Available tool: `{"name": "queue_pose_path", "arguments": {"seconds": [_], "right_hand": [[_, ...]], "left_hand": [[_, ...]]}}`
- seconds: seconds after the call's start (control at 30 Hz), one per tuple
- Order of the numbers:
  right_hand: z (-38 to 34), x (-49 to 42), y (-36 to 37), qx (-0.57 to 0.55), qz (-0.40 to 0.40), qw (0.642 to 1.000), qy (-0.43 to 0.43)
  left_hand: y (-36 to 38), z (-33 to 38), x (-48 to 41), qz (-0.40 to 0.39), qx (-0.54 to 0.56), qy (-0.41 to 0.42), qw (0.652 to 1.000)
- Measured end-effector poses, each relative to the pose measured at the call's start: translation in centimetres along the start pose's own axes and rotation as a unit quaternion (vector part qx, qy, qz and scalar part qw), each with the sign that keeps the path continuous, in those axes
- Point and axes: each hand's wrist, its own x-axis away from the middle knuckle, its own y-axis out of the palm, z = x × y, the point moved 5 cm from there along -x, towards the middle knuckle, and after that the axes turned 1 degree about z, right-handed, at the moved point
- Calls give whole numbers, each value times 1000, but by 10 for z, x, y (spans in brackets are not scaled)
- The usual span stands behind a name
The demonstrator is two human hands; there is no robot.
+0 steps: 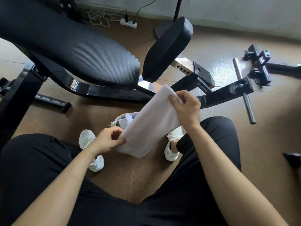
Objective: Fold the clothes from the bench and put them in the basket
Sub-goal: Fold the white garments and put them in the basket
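A folded white cloth (151, 126) hangs in the air between my knees, held slanted from lower left to upper right. My left hand (108, 139) pinches its lower left edge. My right hand (185, 106) grips its upper right side, fingers wrapped over the fold. Under the cloth, on the floor between my feet, sits the basket (125, 115), mostly hidden, with folded white fabric (125, 122) visible inside. The black padded bench (78, 51) stretches across the upper left with nothing lying on its visible surface.
A second black pad (167, 48) stands tilted right of the bench. Black steel frame bars and a metal peg (248, 110) spread over the brown floor on the right. A power strip with cables (128, 22) lies by the far wall. My white shoes (91, 149) flank the basket.
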Motion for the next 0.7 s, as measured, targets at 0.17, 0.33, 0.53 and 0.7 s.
{"name": "queue_pose_path", "arguments": {"seconds": [0.17, 0.33, 0.53, 0.7], "right_hand": [[21, -15, -15, 0, 49, 998, 47], [31, -17, -14, 6, 56, 995, 82], [35, -14, -5, 20, 20, 995, 95], [25, 3, 15, 34, -31, 996, 75]], "left_hand": [[-3, -4, 3, -9, -25, -17, 1000], [-12, 11, 10, 79, 87, -23, 993], [-31, 22, 18, 213, 236, -31, 948], [-35, 26, 22, 264, 185, -31, 946]]}}
